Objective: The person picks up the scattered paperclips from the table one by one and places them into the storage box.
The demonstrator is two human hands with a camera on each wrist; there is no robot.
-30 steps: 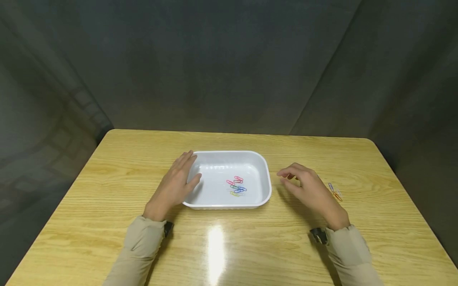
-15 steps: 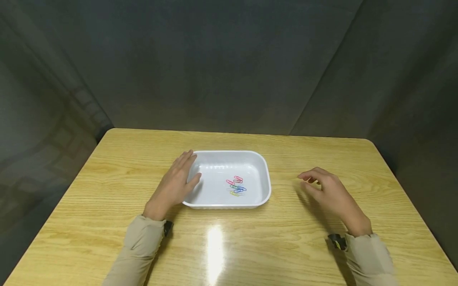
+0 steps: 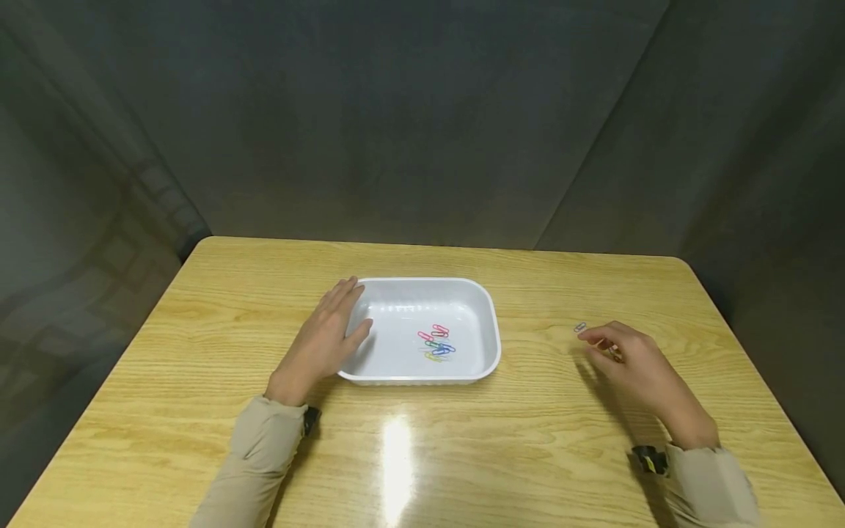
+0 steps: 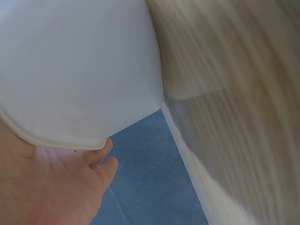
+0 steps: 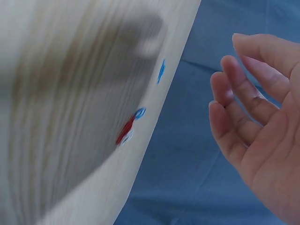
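My left hand (image 3: 318,343) rests along the left rim of a white plastic tray (image 3: 389,380), its fingers straight and the thumb reaching over the inside. Colourful paper clips (image 3: 438,345) in pink, red, green, blue and yellow lie in the tray, right of its middle. To the right, my right hand (image 3: 637,363) hovers over the table with loosely bent fingers and nothing between them. A bluish paper clip (image 3: 579,327) lies just beyond its fingertips. In the right wrist view, a red clip (image 5: 124,131) and a blue clip (image 5: 140,113) lie together; the hand mostly hides them in the head view.
The wooden table (image 3: 515,455) has its far edge against a dark curtain (image 3: 409,132). Long sleeves and black wrist straps cover both wrists. A bright light reflection shows on the table in front of the tray.
My right hand has moved right, away from the tray, to the loose paper clips, uncovering the bluish one. My left hand and the tray have stayed in place.
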